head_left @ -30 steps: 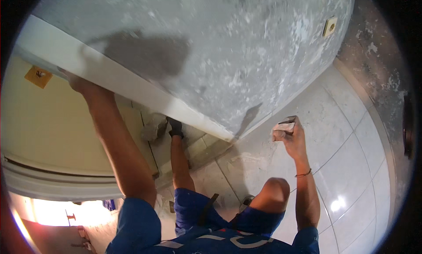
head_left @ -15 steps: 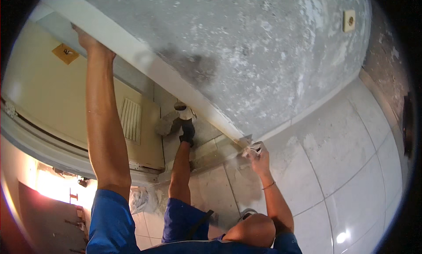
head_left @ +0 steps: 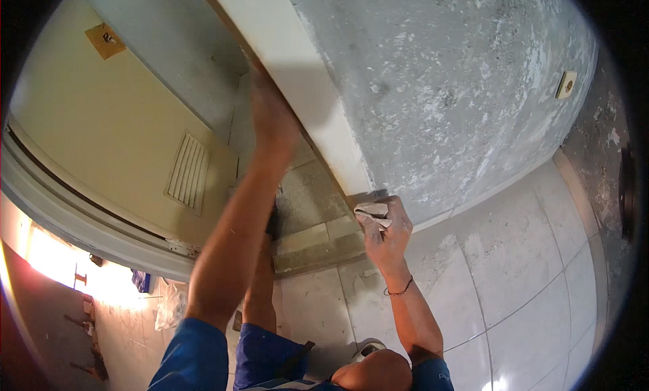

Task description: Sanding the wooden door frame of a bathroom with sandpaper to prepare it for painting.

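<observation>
Pinching a folded off-white sheet (head_left: pixel 373 212) between thumb and fingers, the right hand (head_left: pixel 391 235) is positioned at the foot of a long white door frame (head_left: pixel 291 60). The sheet appears to bear on the frame's lower end, where the frame meets the pale stone-like threshold (head_left: pixel 318 253). The folding presumably gives a firmer pad, small enough for 1 hand to control.

The left hand (head_left: pixel 272 117) is at the frame's inner edge, farther up its length, with the arm extended. This placement is probably for support, as the body is low and 1 bent knee (head_left: pixel 378 372) shows at the lower edge. Whether that hand grips or merely leans cannot be told: it is blurred and its fingertips are lost at the frame.

Limits of view: the left forearm covers most of 1 foot and part of the doorway floor behind it. A dark patch above the right fingers may be shadow or the sheet's other face. The sheet's underside is concealed. The cream door (head_left: pixel 122 120) with its slatted vent (head_left: pixel 188 173) is partly cut off at the left, and the frame's upper end runs out of view.
</observation>
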{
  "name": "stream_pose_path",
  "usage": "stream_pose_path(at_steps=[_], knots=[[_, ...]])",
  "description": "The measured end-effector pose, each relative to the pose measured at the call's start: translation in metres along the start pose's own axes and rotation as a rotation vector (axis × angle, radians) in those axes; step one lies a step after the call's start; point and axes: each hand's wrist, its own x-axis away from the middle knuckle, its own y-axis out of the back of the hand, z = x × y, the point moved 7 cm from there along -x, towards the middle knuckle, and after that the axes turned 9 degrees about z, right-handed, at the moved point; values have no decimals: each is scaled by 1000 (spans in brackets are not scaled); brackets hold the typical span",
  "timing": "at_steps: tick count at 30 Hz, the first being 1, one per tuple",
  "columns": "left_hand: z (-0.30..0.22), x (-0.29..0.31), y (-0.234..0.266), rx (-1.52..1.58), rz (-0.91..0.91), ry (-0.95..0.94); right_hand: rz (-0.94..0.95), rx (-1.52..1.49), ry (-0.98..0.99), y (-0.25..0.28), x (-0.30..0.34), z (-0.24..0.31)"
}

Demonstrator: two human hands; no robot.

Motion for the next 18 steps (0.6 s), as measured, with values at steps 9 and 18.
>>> stream_pose_path(at_steps=[9, 18], knots=[[15, 69, 5, -298, 12, -248, -133, 122, 156, -15, -39, 48], [45, 82, 7, -271, 122, -50, -219, 232, 323, -21, -54, 71]])
